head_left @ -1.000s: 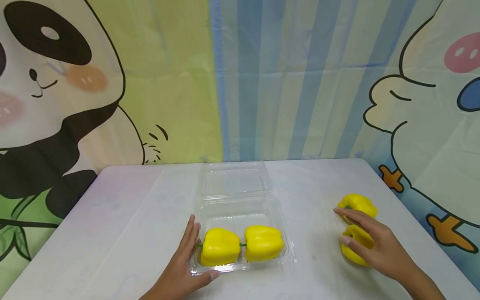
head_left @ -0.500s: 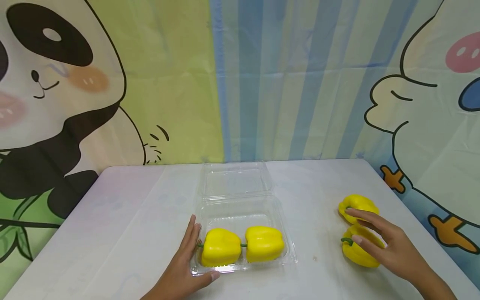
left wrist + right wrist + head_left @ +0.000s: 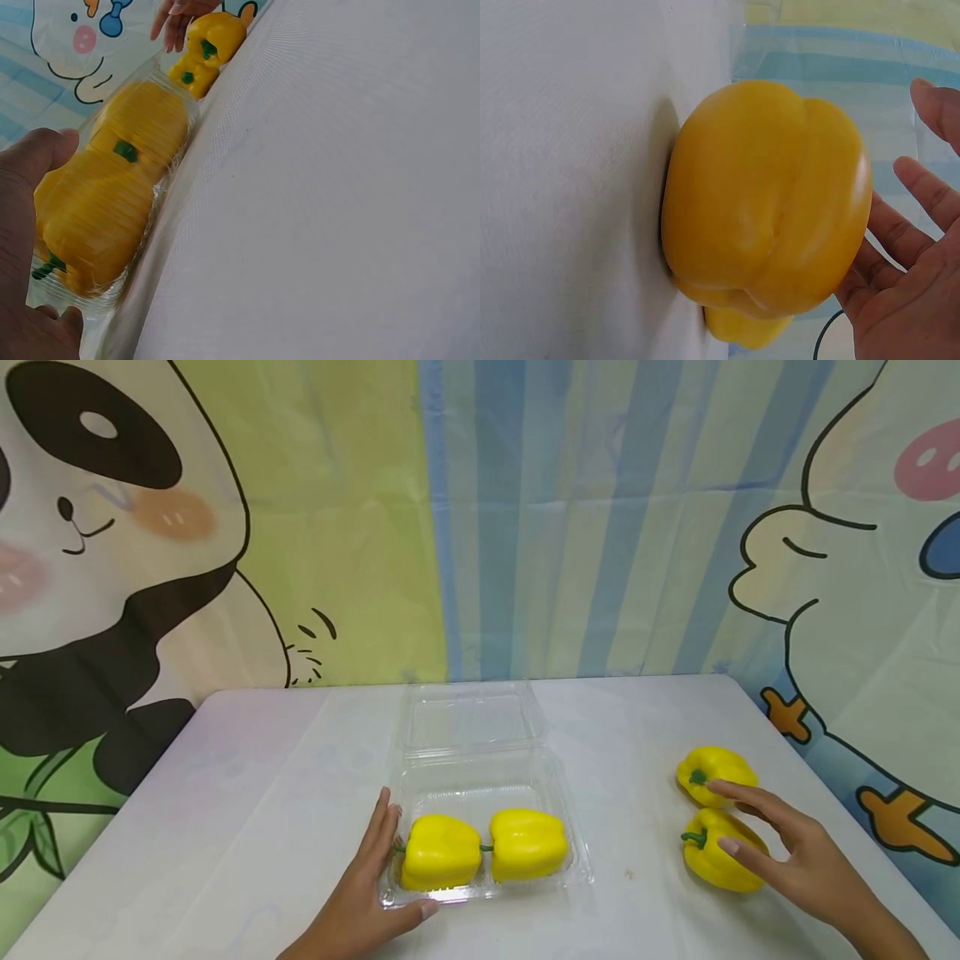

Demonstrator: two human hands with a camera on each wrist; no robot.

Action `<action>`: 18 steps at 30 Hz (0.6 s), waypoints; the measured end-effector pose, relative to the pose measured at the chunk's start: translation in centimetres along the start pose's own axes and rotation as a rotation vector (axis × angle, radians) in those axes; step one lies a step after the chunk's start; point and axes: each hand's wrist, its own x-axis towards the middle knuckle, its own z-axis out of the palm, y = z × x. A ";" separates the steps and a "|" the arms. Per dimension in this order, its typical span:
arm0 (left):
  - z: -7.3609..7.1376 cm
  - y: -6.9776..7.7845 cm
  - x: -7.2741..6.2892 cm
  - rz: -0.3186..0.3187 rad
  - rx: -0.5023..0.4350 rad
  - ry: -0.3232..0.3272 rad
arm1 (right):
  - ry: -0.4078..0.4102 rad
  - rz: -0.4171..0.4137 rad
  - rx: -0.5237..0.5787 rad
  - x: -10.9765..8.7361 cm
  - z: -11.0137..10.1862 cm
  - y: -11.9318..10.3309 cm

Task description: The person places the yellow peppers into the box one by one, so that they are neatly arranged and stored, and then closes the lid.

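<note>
Two yellow bell peppers (image 3: 441, 853) (image 3: 528, 846) lie side by side in the front half of a clear plastic clamshell box (image 3: 471, 783), its lid folded back. My left hand (image 3: 363, 885) rests against the box's front left corner, fingers straight and thumb along the front edge. Two more yellow bell peppers, a far one (image 3: 718, 774) and a near one (image 3: 723, 853), sit on the table at the right. Over their right sides my right hand (image 3: 806, 860) hovers, fingers spread and thumb apart, holding nothing. Whether its fingertips touch either pepper I cannot tell.
A white-covered table (image 3: 247, 810) bears everything. Behind it hangs a cartoon-printed curtain (image 3: 360, 527), with more of the print at the right side. The clear lid (image 3: 471, 718) lies flat toward the table's back edge.
My right hand has drawn slightly to the right, uncovering more of the near bell pepper and its green stem. My left hand and the box have stayed in place.
</note>
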 end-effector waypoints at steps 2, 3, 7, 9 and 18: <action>0.0 0.0 0.0 -0.007 -0.006 -0.002 | -0.002 0.009 -0.025 -0.1 -0.1 0.3; 0.0 0.0 -0.1 -0.008 -0.009 -0.001 | -0.004 0.012 -0.030 -0.1 -0.1 0.4; 0.0 0.1 -0.1 -0.013 -0.010 -0.003 | -0.016 0.021 -0.036 -0.2 -0.1 0.6; 0.0 0.1 -0.1 -0.018 -0.008 -0.005 | -0.027 0.027 -0.028 -0.3 -0.1 0.8; 0.0 -0.1 0.0 0.003 -0.007 -0.002 | -0.060 0.052 -0.011 -0.3 0.2 1.4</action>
